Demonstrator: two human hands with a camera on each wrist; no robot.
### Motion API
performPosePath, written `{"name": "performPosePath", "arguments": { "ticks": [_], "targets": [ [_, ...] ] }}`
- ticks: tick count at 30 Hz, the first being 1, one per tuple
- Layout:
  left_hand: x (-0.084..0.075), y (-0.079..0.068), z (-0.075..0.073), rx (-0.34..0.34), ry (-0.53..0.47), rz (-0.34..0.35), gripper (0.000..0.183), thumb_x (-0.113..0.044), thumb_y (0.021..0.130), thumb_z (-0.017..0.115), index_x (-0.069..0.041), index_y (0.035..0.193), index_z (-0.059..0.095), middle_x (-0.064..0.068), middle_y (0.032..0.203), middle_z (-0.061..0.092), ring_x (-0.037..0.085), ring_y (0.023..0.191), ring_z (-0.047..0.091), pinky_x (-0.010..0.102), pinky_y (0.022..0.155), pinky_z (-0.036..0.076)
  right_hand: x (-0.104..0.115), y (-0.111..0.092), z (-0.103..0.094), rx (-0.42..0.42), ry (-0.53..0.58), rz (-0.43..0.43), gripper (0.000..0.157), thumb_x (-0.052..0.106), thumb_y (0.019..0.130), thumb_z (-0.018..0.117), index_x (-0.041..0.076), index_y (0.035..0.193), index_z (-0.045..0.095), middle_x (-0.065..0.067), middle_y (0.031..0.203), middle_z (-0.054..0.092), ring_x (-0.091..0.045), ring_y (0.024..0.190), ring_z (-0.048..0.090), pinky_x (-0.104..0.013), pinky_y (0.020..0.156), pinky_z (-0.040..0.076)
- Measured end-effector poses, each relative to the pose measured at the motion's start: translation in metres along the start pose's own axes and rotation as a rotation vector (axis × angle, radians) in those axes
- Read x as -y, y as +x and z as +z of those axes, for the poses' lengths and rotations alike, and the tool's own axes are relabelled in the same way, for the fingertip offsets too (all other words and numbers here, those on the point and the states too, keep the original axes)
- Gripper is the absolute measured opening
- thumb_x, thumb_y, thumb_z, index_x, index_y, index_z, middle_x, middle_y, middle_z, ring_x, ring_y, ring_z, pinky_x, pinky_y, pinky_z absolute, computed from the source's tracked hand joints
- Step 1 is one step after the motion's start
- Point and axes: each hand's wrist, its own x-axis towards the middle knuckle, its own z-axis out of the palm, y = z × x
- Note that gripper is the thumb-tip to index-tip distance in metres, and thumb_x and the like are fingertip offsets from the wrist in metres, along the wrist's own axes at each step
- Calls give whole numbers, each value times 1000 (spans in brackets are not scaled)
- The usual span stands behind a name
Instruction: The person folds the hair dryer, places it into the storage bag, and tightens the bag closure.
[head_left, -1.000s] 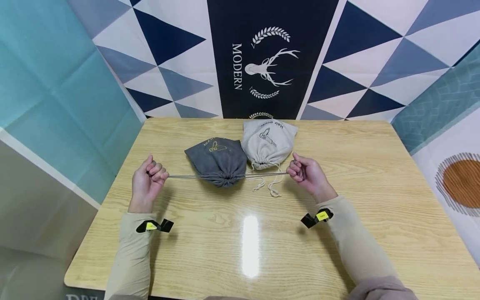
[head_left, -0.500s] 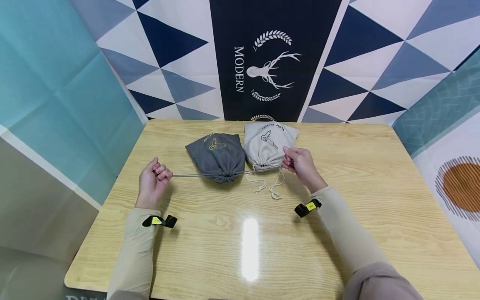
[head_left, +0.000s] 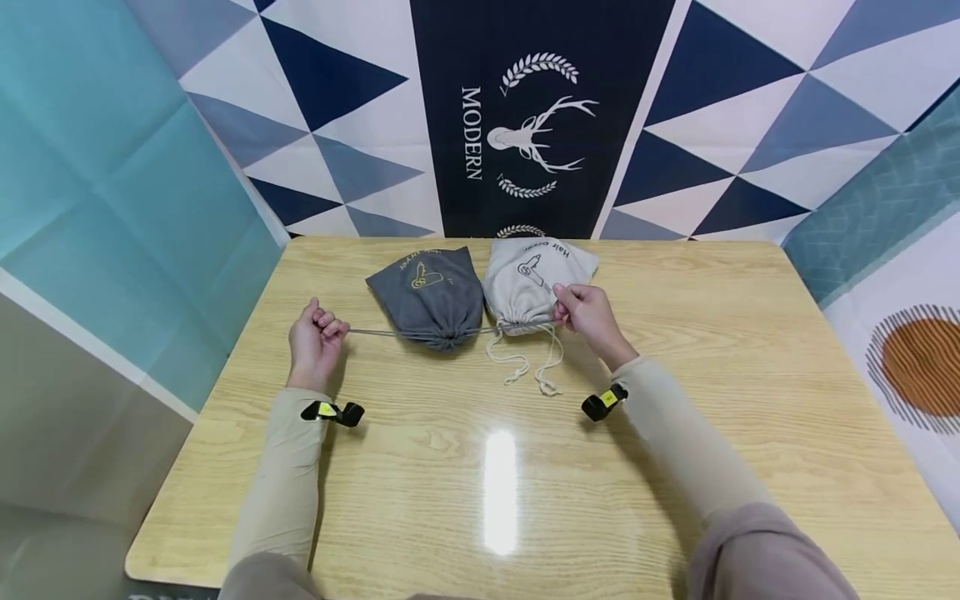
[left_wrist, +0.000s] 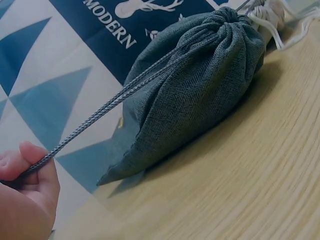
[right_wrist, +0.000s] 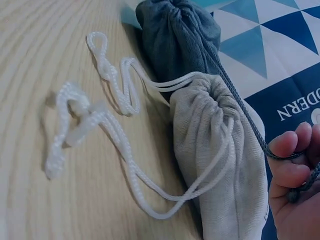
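A dark grey drawstring bag (head_left: 433,298) with a yellow hair dryer print lies near the back of the table, its gathered mouth toward me. Out to its left, my left hand (head_left: 315,337) grips one end of the grey cord (left_wrist: 102,107), which runs taut in a doubled strand. My right hand (head_left: 588,317) pinches the cord's other end, stretched across the white bag; a knot shows by the palm in the right wrist view. Touching the grey bag on its right is a white drawstring bag (head_left: 536,279) printed with a hair dryer, its mouth gathered.
White cords (right_wrist: 135,185) of the white bag lie loose on the table in front of it. The wooden table (head_left: 420,500) reaches back to a patterned wall covering (head_left: 367,150). A teal panel (head_left: 135,167) stands along the left side.
Both hands have moved closer together and slightly toward the back, still holding the cord. The grey bag has shifted back a little with them. The white bag stays about where it was.
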Motion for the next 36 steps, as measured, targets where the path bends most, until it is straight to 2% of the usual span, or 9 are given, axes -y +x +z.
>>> {"name": "performPosePath", "arguments": {
  "ticks": [6,10,15,19,22,25,29,36],
  "targets": [
    [6,10,-2,-24,108,79,43,-27,106,38,-12,66,35,-3,56,35,10,45,30,24,56,40,-1,-6,3,40,-79,-18,40,24,101,54,1,68,54,7,60,62,-10,53,54,-22,47,42],
    [7,9,-5,-17,134,80,40,-27,106,38,-12,69,35,-2,59,38,11,48,33,25,58,41,-2,-12,1,75,-70,-45,40,22,100,56,-1,68,53,7,63,65,-13,55,57,-25,49,46],
    [6,6,-5,3,199,72,40,-28,105,39,-12,69,37,-1,64,44,13,54,40,25,63,45,-1,-20,-6,111,-10,-71,38,15,99,55,-12,72,52,6,71,70,-15,65,64,-27,56,53],
    [6,3,-6,15,240,72,42,-28,105,41,-10,67,40,0,67,50,14,60,47,26,69,48,-2,-29,-11,72,-22,-54,35,14,98,57,-5,69,57,6,72,69,-11,66,60,-25,57,52],
    [9,1,-8,-24,293,86,43,-26,105,41,-9,66,42,1,69,56,15,63,54,26,72,51,-4,-37,-14,80,-38,-2,32,16,98,58,4,68,60,5,69,65,-9,63,57,-24,55,49],
    [15,0,-8,-74,393,85,42,-27,105,41,-9,67,42,1,72,60,14,67,60,25,72,52,-8,-43,-15,107,-48,36,30,15,98,58,3,70,61,4,65,63,-9,58,56,-23,52,47],
    [20,3,-6,-129,514,97,42,-28,106,40,-11,68,43,-3,76,61,10,74,61,22,73,52,-11,-46,-17,123,-61,36,31,16,98,57,1,71,60,5,62,62,-9,54,55,-22,51,45],
    [13,4,-3,-223,546,145,41,-28,105,41,-14,67,43,-6,71,51,6,67,51,16,60,45,-10,-46,-24,163,-152,32,31,20,99,56,0,75,61,6,64,61,-8,56,54,-23,55,47]
  ]
}}
